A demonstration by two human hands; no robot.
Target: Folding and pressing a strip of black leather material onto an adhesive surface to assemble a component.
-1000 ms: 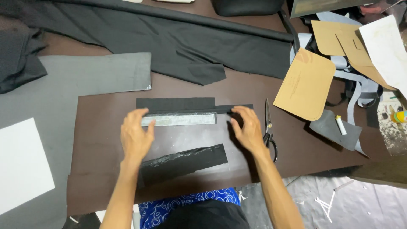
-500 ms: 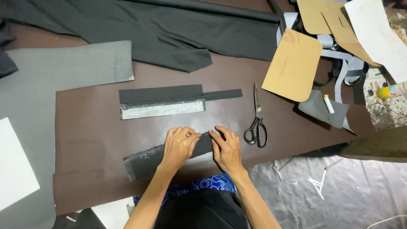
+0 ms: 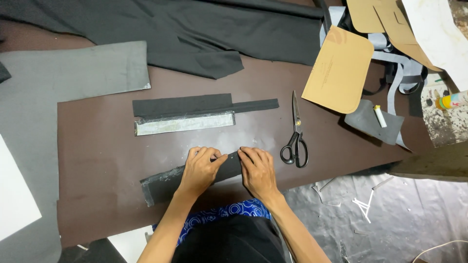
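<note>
pressing flat under both hands' spread fingers (image 3: 212, 157), a dark fabric strip (image 3: 161, 184) lies between left hand (image 3: 201, 170) and right hand (image 3: 258, 169)

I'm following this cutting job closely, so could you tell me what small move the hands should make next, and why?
Probably slide the left hand leftward along the dark strip, pressing it flat. Both hands, the right hand too, are bunched at its right end, while the left end lies uncovered on the brown board.

Both hands (image 3: 229, 168) hide the dark strip's (image 3: 163, 185) right end, seemingly.
</note>
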